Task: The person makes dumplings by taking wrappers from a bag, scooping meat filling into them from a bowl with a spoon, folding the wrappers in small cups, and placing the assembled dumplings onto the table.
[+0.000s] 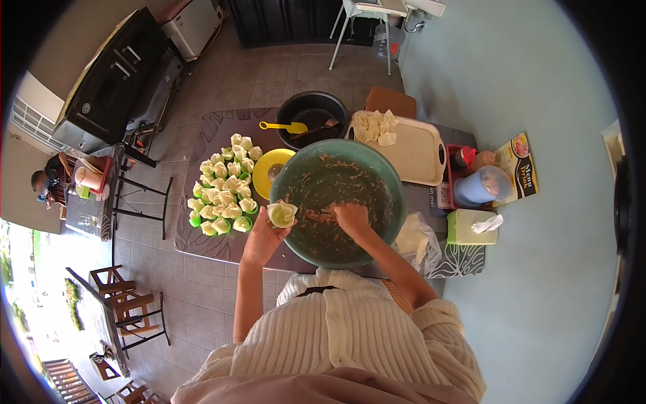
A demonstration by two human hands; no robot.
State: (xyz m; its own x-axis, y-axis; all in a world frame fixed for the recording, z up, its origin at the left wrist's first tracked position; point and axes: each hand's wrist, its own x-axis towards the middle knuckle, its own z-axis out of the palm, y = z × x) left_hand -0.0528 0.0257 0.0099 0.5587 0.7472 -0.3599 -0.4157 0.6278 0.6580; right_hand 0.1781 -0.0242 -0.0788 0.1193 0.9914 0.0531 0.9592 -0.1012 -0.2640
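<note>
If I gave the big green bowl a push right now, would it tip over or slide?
The bowl probably wouldn't tip easily, because it looks very wide. It might slide, since its sides look smooth, like plastic. It may be light for its size: the mix looks thinly spread, with plenty of green showing.

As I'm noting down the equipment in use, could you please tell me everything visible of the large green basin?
The large green basin is round, plastic-looking and open, standing upright on the patterned table. Pinkish shredded mixture clings across its inside, with a clump near the middle. The right hand reaches inside to the clump; the left hand is by the basin's left rim, contact unclear.
</note>
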